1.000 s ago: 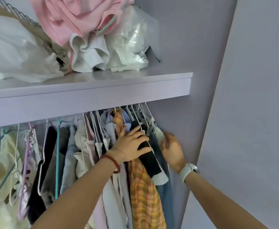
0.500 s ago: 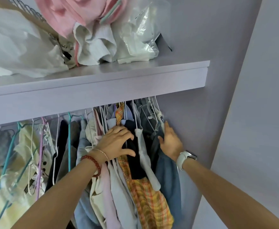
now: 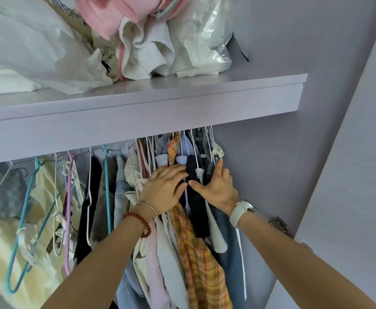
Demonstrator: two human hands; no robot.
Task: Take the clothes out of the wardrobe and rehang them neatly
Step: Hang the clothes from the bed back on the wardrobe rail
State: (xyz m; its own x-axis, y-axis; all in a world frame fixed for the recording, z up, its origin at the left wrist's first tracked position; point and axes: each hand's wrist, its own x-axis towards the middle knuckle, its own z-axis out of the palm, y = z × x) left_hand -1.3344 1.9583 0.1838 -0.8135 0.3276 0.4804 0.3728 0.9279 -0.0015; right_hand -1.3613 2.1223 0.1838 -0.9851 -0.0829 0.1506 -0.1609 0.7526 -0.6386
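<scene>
Several garments hang tightly packed on white wire hangers at the right end of the rail, among them an orange plaid shirt (image 3: pixel 196 253), a dark navy garment (image 3: pixel 197 210) and a blue denim piece (image 3: pixel 230 259). My left hand (image 3: pixel 163 190), wearing a red bead bracelet, lies flat on the plaid shirt and its neighbours, with the fingers reaching to the navy garment. On the other side of the navy garment, my right hand (image 3: pixel 216 190), which has a white watch on its wrist, presses with fingers spread, thumb pointing left. Neither hand closes around anything.
A lilac shelf (image 3: pixel 160 108) just above the rail carries pink cloth (image 3: pixel 106 16), white bundles (image 3: pixel 26 45) and a clear plastic bag (image 3: pixel 202 41). Looser clothes hang on the left on teal (image 3: pixel 106 186) and pink hangers. The wardrobe wall and open door (image 3: pixel 349 175) stand close on the right.
My right hand has moved left from the denim to the navy garment, meeting the left hand. The view has tilted and come closer.
</scene>
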